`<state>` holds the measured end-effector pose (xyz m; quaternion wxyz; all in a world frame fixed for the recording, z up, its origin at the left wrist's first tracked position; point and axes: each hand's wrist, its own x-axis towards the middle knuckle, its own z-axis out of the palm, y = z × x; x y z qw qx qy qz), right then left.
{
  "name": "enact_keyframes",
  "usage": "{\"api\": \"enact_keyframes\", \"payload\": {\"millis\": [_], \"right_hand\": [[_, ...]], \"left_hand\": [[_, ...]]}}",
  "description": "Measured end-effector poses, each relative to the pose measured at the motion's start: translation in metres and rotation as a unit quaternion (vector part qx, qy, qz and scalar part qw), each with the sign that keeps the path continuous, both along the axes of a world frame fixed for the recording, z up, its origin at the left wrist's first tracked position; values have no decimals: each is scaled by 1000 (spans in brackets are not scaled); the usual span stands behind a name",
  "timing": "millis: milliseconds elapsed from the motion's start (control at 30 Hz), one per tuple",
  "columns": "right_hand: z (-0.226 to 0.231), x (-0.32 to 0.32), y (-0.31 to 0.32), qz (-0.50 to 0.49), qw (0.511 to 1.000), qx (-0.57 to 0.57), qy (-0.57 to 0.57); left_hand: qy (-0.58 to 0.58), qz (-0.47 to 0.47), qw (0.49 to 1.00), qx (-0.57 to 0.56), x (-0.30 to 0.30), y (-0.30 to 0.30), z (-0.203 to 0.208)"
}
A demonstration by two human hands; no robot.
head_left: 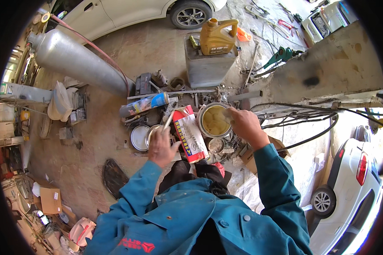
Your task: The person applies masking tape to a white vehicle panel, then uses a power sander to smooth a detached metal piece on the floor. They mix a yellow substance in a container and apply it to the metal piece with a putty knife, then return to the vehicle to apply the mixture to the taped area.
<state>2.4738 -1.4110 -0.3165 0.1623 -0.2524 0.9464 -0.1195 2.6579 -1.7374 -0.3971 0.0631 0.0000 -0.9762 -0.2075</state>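
Note:
An open round can [215, 120] holds a yellowish paste with an uneven surface. My right hand [247, 127] is closed at the can's right rim, its fingertips over the edge; a small greyish piece shows at them, too blurred to name. In front of my body, my left hand [159, 147] is closed on a thin pale stick [169, 120] that points up and away from me. Between the hands lies a red, white and yellow printed box [190, 134], tilted. Beside my left hand are a round pale lid [139, 137] and another round tin, partly covered by the fingers.
A blue spray can [144, 105] lies beyond the box. Farther off, a yellow oil jug [219, 37] stands on a grey metal container [210, 68]. At left leans a large silver cylinder [78, 59]; at right are a thick metal beam [319, 68], black cables [302, 120] and a white car [349, 191].

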Motion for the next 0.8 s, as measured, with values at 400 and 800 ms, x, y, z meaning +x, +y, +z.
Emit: {"api": "enact_keyframes", "payload": {"millis": [400, 800], "right_hand": [[-69, -12, -82, 175, 952, 247, 36], [-90, -45, -79, 160, 960, 169, -158]], "left_hand": [[-57, -69, 987, 132, -83, 103, -9], [-63, -46, 988, 135, -81, 107, -15]]}}
